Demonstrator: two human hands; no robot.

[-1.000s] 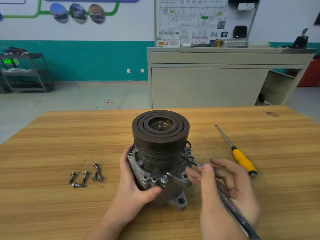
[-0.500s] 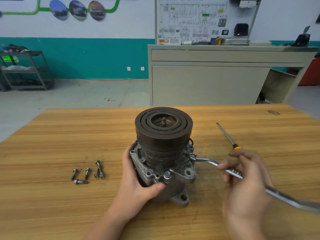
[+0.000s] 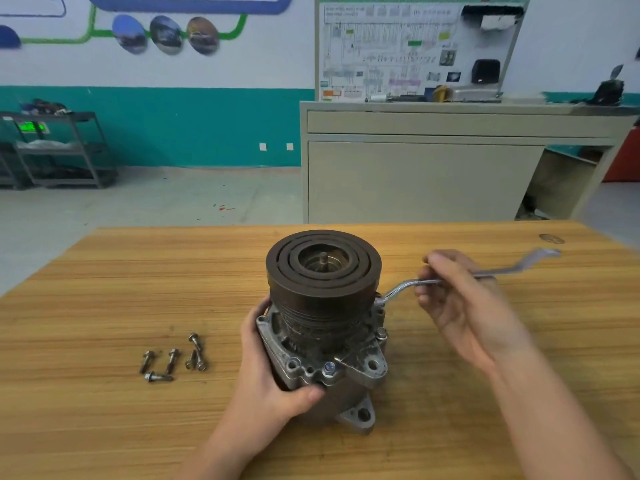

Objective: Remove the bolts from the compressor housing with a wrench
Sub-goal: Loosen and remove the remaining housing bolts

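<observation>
In the head view, the compressor housing (image 3: 322,341) stands in the middle of the frame on the wooden table (image 3: 104,289), and the left hand (image 3: 273,379) wraps around its lower left side, likely to keep it from turning. The right hand (image 3: 460,306), at center right, pinches the wrench (image 3: 408,285), whose near end sits on a bolt at the housing's right edge. 5 loose bolts (image 3: 173,358) lie at lower left, probably set aside, and 1 blue-topped bolt (image 3: 328,368) waits in front.
</observation>
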